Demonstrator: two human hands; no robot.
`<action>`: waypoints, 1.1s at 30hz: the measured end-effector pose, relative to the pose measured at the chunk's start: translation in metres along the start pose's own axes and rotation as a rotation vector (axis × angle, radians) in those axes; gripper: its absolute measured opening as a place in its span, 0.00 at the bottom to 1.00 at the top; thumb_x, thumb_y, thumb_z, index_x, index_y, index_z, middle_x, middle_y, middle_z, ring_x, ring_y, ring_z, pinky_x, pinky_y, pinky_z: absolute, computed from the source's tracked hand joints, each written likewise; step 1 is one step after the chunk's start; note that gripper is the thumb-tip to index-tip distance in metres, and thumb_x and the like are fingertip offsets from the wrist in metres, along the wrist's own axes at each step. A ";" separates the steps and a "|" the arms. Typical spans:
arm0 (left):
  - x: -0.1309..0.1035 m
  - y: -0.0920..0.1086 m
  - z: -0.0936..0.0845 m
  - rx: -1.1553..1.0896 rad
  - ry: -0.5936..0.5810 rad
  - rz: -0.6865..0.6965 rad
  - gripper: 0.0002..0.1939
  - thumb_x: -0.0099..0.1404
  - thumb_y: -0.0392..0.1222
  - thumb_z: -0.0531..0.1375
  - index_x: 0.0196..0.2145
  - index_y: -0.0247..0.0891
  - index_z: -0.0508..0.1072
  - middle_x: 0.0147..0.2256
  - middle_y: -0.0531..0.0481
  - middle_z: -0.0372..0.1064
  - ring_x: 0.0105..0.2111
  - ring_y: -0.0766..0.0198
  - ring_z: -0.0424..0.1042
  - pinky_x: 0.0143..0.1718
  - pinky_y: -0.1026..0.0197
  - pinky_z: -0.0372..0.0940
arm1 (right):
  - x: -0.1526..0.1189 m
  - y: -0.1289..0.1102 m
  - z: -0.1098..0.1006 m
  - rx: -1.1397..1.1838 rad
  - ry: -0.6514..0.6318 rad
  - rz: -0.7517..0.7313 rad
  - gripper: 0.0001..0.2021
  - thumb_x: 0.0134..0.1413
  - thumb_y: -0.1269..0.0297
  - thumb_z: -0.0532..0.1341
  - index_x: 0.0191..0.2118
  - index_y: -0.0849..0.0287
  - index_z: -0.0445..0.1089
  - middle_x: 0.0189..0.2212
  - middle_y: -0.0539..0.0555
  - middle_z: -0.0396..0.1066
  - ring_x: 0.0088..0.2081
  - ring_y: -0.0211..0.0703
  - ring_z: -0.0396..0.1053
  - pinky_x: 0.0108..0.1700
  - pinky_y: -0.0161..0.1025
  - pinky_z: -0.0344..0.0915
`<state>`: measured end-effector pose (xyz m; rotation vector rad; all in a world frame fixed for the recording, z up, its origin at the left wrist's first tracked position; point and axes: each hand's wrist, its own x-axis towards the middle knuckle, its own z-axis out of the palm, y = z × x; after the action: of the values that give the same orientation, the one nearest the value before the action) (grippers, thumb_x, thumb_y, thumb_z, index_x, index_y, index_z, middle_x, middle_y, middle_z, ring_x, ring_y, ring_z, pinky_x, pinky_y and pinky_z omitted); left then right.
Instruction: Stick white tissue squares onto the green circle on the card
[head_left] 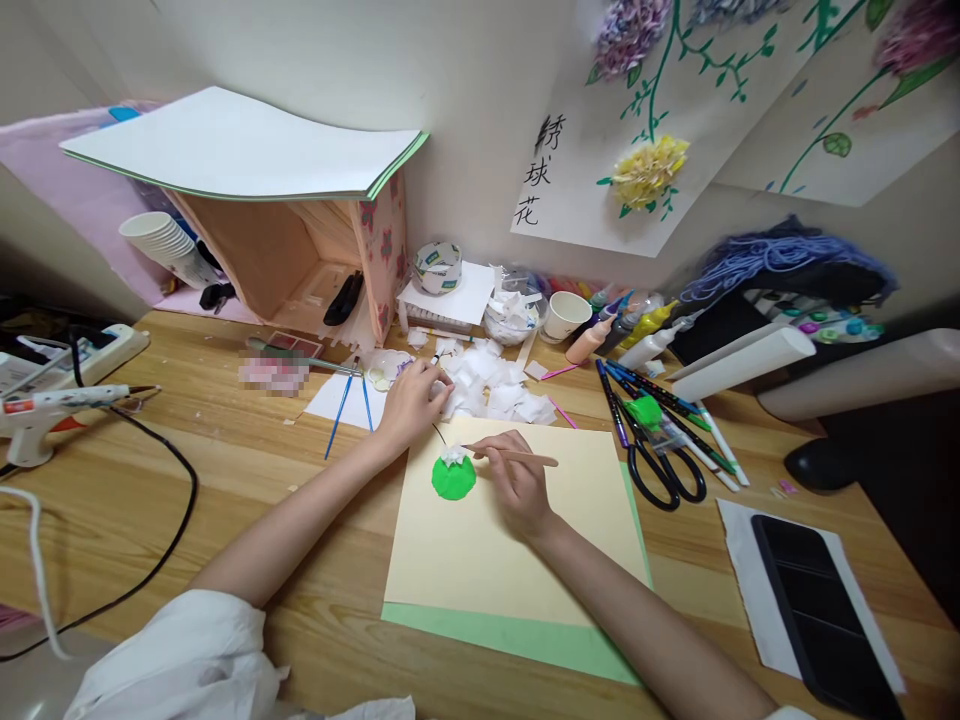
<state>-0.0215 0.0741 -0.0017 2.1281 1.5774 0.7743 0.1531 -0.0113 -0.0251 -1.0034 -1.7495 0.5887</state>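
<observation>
A cream sheet of paper (pixel 517 550) lies over a green sheet (pixel 517 640) on the wooden table. Near its top left sits a round green patch (pixel 454 480) with small white paper pieces (pixel 453 456) on its upper edge. My right hand (pixel 516 480) is closed around a thin wooden stick (pixel 534 458), whose tip points at those white pieces. My left hand (pixel 414 400) rests at the left edge of a pile of white paper scraps (pixel 484 378), its fingers bent together; what they pinch, if anything, is too small to make out.
Black scissors (pixel 666 480) and pens (pixel 720 445) lie right of the paper, with a phone (pixel 821 610) beyond. A paper cup (pixel 565 317) and glue bottles (pixel 589 340) stand behind. Two blue brushes (pixel 345 405) and a glue gun (pixel 56 410) lie left.
</observation>
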 end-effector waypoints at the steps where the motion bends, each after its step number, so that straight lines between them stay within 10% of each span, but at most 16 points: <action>1: -0.001 0.000 -0.001 -0.055 0.010 -0.012 0.08 0.63 0.43 0.54 0.33 0.38 0.71 0.35 0.48 0.65 0.35 0.63 0.65 0.37 0.60 0.60 | 0.000 0.000 0.000 0.003 0.001 0.001 0.12 0.61 0.72 0.50 0.37 0.57 0.70 0.30 0.54 0.73 0.35 0.44 0.67 0.37 0.44 0.63; 16: -0.054 -0.013 -0.049 -0.473 -0.085 -0.240 0.13 0.58 0.50 0.59 0.29 0.37 0.71 0.29 0.51 0.70 0.29 0.67 0.67 0.32 0.63 0.61 | -0.005 0.001 0.001 0.034 -0.247 -0.256 0.10 0.59 0.73 0.53 0.43 0.57 0.67 0.32 0.55 0.73 0.33 0.42 0.68 0.35 0.42 0.65; 25: -0.070 -0.015 -0.035 -0.723 -0.512 -0.271 0.13 0.56 0.49 0.61 0.31 0.35 0.72 0.30 0.48 0.73 0.32 0.63 0.71 0.36 0.61 0.65 | -0.006 0.002 0.004 -0.064 -0.234 -0.167 0.11 0.59 0.73 0.53 0.44 0.57 0.68 0.36 0.56 0.74 0.35 0.43 0.68 0.36 0.44 0.66; 33: -0.064 -0.010 -0.024 -0.377 -0.415 -0.145 0.13 0.60 0.48 0.56 0.30 0.36 0.73 0.24 0.53 0.66 0.25 0.67 0.63 0.26 0.65 0.57 | -0.005 0.000 0.003 -0.085 -0.188 -0.108 0.10 0.59 0.72 0.53 0.43 0.56 0.69 0.33 0.55 0.74 0.33 0.44 0.67 0.36 0.44 0.65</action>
<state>-0.0577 0.0152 -0.0023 1.7418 1.2364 0.4923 0.1511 -0.0154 -0.0286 -0.9287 -1.9955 0.5581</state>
